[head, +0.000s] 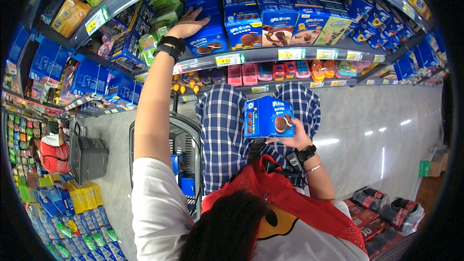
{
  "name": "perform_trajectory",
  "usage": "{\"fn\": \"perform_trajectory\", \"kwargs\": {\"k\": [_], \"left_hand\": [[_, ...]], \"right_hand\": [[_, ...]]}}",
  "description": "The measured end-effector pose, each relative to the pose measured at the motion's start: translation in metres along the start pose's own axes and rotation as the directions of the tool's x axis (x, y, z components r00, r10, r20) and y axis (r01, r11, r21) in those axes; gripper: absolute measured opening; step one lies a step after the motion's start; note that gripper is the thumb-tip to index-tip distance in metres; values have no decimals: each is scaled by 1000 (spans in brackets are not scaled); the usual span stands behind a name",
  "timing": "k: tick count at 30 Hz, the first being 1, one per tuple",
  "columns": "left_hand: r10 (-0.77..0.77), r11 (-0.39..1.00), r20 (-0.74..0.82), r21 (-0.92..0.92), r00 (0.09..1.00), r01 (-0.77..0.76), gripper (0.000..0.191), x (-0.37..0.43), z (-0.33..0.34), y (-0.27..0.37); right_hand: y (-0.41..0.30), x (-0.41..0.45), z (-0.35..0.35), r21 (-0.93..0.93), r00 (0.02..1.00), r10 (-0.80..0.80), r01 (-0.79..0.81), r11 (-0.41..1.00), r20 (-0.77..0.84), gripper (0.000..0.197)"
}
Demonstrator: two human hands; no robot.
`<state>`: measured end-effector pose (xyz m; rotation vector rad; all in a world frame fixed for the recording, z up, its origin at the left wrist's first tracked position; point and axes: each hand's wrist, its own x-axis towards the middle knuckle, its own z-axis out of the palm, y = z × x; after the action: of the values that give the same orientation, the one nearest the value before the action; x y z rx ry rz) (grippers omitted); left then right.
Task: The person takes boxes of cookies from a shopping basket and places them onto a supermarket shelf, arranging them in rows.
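My left hand (190,24) reaches up to the shelf and lies spread over the top of a blue Oreo biscuit box (206,41), fingers apart. In my right hand (301,136) is another blue Oreo box (270,117), with round chocolate sandwich biscuits pictured on its front. This box is held low over my knees, gripped at its lower right corner. To the right of my left hand stand a blue box (244,36), a box with a brown picture (278,27) and more boxes in rows. Green clear-lidded packs (168,11) sit just left of that hand.
A grey shopping basket (197,130) with blue packages (187,185) stands at my left. The shelf edge (261,56) carries price tags; toy-like packs (242,75) fill the lower shelf. Further left, a person in a red vest (54,156) is beside another grey basket (88,156).
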<state>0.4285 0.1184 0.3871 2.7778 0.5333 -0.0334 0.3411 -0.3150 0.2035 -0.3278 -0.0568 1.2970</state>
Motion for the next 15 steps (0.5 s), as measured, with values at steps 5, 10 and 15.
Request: {"fn": "perform_trajectory", "kwargs": {"k": [5, 10, 15], "left_hand": [[31, 995, 28, 98, 999, -33, 70, -4, -12, 5], [55, 996, -74, 73, 996, -49, 62, -1, -15, 9], [136, 990, -295, 67, 946, -122, 39, 37, -45, -1]], "right_hand": [[1, 1, -6, 14, 999, 5, -6, 1000, 33, 58], [0, 1, 1, 24, 999, 2, -3, 1000, 44, 59], [3, 0, -9, 91, 997, 21, -27, 996, 68, 54]]}}
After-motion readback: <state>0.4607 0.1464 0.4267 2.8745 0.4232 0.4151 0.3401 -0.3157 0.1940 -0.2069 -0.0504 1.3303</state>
